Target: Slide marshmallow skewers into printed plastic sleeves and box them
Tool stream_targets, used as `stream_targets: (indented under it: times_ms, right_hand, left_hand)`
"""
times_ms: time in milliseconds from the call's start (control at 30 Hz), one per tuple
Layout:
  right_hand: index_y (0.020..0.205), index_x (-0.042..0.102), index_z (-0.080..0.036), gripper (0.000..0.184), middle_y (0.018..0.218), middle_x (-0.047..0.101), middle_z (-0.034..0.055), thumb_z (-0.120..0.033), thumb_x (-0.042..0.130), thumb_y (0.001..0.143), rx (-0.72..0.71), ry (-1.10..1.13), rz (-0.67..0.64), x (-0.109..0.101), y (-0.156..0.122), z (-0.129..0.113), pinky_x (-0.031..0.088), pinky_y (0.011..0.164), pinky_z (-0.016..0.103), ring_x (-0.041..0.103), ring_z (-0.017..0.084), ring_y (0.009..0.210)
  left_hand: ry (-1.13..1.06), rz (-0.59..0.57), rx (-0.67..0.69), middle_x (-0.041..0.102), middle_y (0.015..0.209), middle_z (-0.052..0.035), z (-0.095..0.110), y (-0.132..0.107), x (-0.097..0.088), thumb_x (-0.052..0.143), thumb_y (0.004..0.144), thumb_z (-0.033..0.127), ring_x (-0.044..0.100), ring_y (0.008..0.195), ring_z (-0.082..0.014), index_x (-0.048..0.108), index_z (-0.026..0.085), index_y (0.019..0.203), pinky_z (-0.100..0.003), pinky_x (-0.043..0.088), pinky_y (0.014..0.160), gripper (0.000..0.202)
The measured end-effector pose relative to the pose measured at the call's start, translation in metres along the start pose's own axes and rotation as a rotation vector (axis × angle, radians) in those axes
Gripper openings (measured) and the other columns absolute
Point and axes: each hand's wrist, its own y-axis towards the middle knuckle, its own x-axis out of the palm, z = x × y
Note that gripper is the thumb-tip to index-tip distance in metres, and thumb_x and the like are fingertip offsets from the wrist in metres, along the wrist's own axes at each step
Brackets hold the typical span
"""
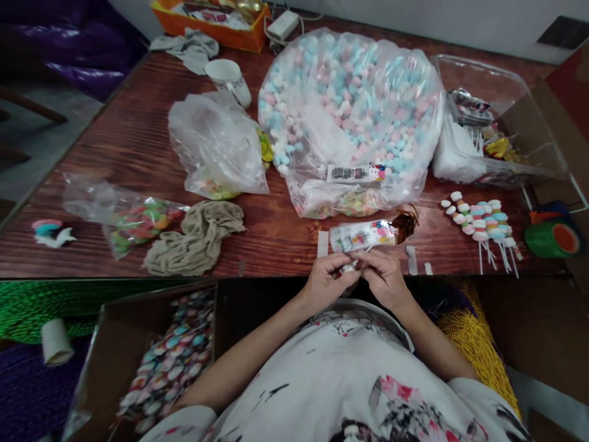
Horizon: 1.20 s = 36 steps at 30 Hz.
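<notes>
My left hand [326,279] and my right hand [384,277] meet at the near edge of the wooden table [133,141], fingers pinched together on a small clear-wrapped packet [350,267]. Just beyond my fingers lies a printed candy packet [362,236] with a brown ribbon curl [405,223] beside it. Behind it a large clear bag [350,104] bulges with pink, blue and white candies. Finished candy skewers [483,224] lie to the right on the table.
A smaller plastic bag [216,147], a bag of coloured sweets [133,221], a beige cloth [197,242] and a white mug [229,80] lie left. A clear tub [501,123] and green tape roll [554,238] sit right. A cardboard box of wrapped candies [175,356] stands below left.
</notes>
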Motion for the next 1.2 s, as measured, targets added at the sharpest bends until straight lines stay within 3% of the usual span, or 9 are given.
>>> stream_targets:
  times_ms: [200, 300, 433, 667, 933, 1067, 1200]
  right_hand:
    - [0.099, 0.076, -0.024, 0.035, 0.075, 0.068, -0.0001, -0.009, 0.058, 0.073, 0.171, 0.139, 0.061, 0.001, -0.003, 0.006, 0.049, 0.069, 0.027, 0.06, 0.013, 0.069]
    - [0.093, 0.078, -0.022, 0.03, 0.064, 0.065, -0.0019, -0.014, 0.061, 0.069, 0.356, 0.394, 0.066, 0.002, -0.002, 0.01, 0.045, 0.059, 0.024, 0.054, 0.011, 0.058]
    - [0.084, 0.079, -0.019, 0.028, 0.051, 0.057, -0.0036, -0.015, 0.062, 0.062, 0.542, 0.721, 0.073, 0.005, 0.003, 0.011, 0.032, 0.045, 0.02, 0.041, 0.006, 0.044]
    - [0.077, 0.079, -0.016, 0.029, 0.047, 0.053, -0.0034, -0.013, 0.061, 0.055, 0.645, 0.953, 0.134, 0.008, 0.014, 0.002, 0.025, 0.042, 0.021, 0.036, 0.005, 0.042]
    - [0.082, 0.079, -0.019, 0.031, 0.048, 0.054, -0.0045, -0.012, 0.064, 0.056, 0.683, 0.967, 0.217, 0.019, 0.021, -0.003, 0.027, 0.044, 0.02, 0.038, 0.005, 0.044]
    - [0.083, 0.079, -0.02, 0.029, 0.051, 0.054, -0.0056, -0.015, 0.066, 0.057, 0.663, 0.927, 0.245, 0.026, 0.019, -0.008, 0.031, 0.045, 0.019, 0.039, 0.005, 0.046]
    - [0.089, 0.078, -0.022, 0.029, 0.059, 0.058, -0.005, -0.019, 0.067, 0.063, 0.562, 0.847, 0.234, 0.031, 0.016, -0.011, 0.038, 0.047, 0.019, 0.044, 0.005, 0.049]
  left_hand:
    - [-0.031, -0.013, 0.058, 0.071, 0.086, -0.0065, -0.007, -0.001, 0.0, 0.069, 0.069, 0.019, 0.064, 0.08, -0.0179, 0.075, 0.014, 0.091, -0.028, 0.049, 0.075, 0.024]
    - [-0.07, -0.035, 0.051, 0.07, 0.089, -0.0075, -0.011, -0.002, -0.003, 0.068, 0.068, 0.019, 0.063, 0.082, -0.0189, 0.075, 0.014, 0.094, -0.029, 0.049, 0.076, 0.028]
    - [-0.151, -0.113, 0.016, 0.068, 0.088, -0.0065, -0.02, -0.002, -0.006, 0.067, 0.068, 0.018, 0.061, 0.081, -0.0178, 0.075, 0.015, 0.094, -0.029, 0.048, 0.074, 0.027]
    - [-0.249, -0.117, -0.018, 0.066, 0.093, -0.0066, -0.026, -0.002, -0.006, 0.068, 0.068, 0.019, 0.06, 0.082, -0.018, 0.074, 0.016, 0.101, -0.029, 0.047, 0.072, 0.034]
    - [0.006, -0.022, 0.153, 0.063, 0.082, -0.0043, -0.017, 0.0, -0.009, 0.071, 0.074, 0.024, 0.057, 0.075, -0.0155, 0.073, 0.016, 0.106, -0.028, 0.045, 0.07, 0.033]
    - [-0.035, 0.037, 0.019, 0.061, 0.075, -0.0032, -0.013, 0.0, -0.007, 0.066, 0.083, 0.032, 0.054, 0.066, -0.0124, 0.076, 0.018, 0.095, -0.025, 0.044, 0.061, 0.021]
    - [-0.259, 0.113, -0.227, 0.054, 0.068, 0.0008, -0.013, -0.001, -0.003, 0.068, 0.081, 0.041, 0.043, 0.047, -0.0059, 0.074, 0.017, 0.082, -0.02, 0.033, 0.042, 0.025]
